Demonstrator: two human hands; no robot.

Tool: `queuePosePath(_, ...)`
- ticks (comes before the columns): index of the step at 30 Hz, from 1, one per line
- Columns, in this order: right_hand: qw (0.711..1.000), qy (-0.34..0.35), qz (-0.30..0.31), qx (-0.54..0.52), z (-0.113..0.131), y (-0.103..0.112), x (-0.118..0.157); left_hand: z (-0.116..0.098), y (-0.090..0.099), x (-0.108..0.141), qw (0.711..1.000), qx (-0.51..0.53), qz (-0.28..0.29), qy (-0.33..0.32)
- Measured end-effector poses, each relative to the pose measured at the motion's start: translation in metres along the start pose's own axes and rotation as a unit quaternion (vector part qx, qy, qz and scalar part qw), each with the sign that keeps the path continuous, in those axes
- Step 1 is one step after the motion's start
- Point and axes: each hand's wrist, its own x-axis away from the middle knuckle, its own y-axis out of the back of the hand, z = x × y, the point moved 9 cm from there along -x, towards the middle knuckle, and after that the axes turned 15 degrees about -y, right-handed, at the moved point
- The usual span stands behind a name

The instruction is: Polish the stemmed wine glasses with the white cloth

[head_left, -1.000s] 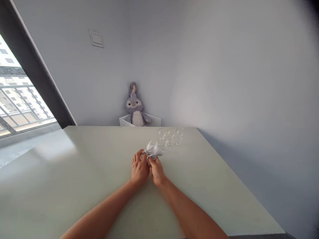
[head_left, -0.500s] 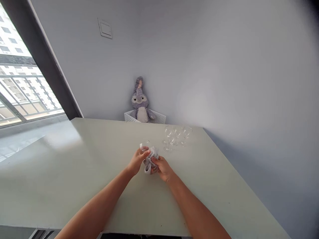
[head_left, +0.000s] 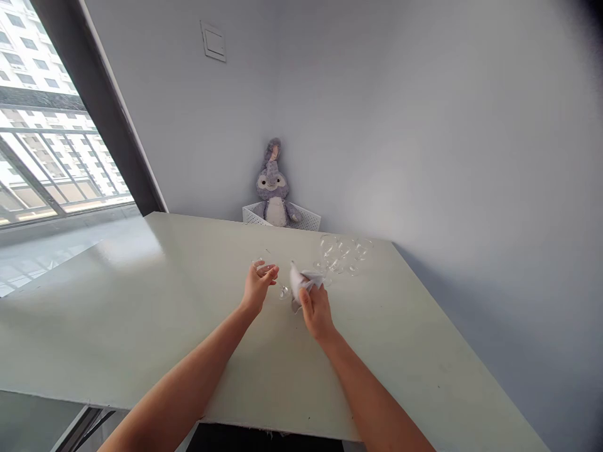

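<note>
Over pale-green tabletop [head_left: 211,251], mid-frame, the left hand [head_left: 257,287] grips a clear stemmed glass [head_left: 283,292], foot slanted toward the right hand [head_left: 319,315] clutching white cloth [head_left: 296,281].

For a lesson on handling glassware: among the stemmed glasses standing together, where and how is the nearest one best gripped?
Take that glass probably by its slim stem, from the left: it stands upright, its bowl widens above, and other glasses stand to its right.
</note>
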Motion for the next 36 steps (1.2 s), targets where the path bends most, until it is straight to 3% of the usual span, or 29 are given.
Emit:
queuePosePath(2,0.992,0.089,0.017,0.087,0.017,-0.016,0.011,-0.002,-0.003,0.006,1.0,0.007,-0.007,-0.004)
queuePosePath(3,0.987,0.1,0.018,0.124,0.017,-0.023,0.014,-0.004,-0.008,0.011,1.0,0.017,0.003,-0.012)
queuePosePath(7,0.983,0.016,0.01,0.182,-0.008,-0.031,0.005,-0.019,-0.038,0.033,0.992,0.067,0.096,-0.056)
queuePosePath(9,0.992,-0.021,0.041,0.121,-0.018,-0.029,-0.002,-0.026,-0.047,0.039,0.985,0.084,0.138,-0.065)
queuePosePath(12,0.988,-0.075,0.111,-0.076,-0.025,-0.024,-0.009,-0.034,-0.049,0.036,0.978,0.12,0.153,-0.074)
queuePosePath(16,0.917,-0.179,0.133,-0.33,-0.035,-0.029,-0.01,-0.046,-0.046,0.03,0.968,0.172,0.143,-0.116)
queuePosePath(19,0.874,-0.226,0.147,-0.404,-0.039,-0.046,-0.004,-0.056,-0.049,0.036,0.96,0.134,0.163,-0.185)
queuePosePath(21,0.894,-0.218,0.16,-0.358,-0.036,-0.055,0.001,-0.066,-0.048,0.041,0.951,0.068,0.162,-0.255)
queuePosePath(24,0.941,-0.169,0.18,-0.231,-0.026,-0.059,0.01,-0.078,-0.035,0.041,0.938,-0.01,0.111,-0.327)
queuePosePath(27,0.987,-0.039,0.15,-0.04,-0.004,-0.046,0.016,-0.084,-0.017,0.032,0.941,-0.054,0.042,-0.333)
queuePosePath(29,0.983,0.069,0.1,0.136,0.012,-0.037,0.021,-0.088,-0.008,0.029,0.938,-0.091,0.011,-0.335)
queuePosePath(31,0.965,0.11,0.044,0.234,0.019,-0.027,0.021,-0.091,-0.007,0.029,0.93,-0.124,0.005,-0.346)
queuePosePath(36,0.971,0.075,-0.084,0.209,0.018,0.002,0.012,-0.089,-0.033,0.05,0.887,-0.164,0.111,-0.416)
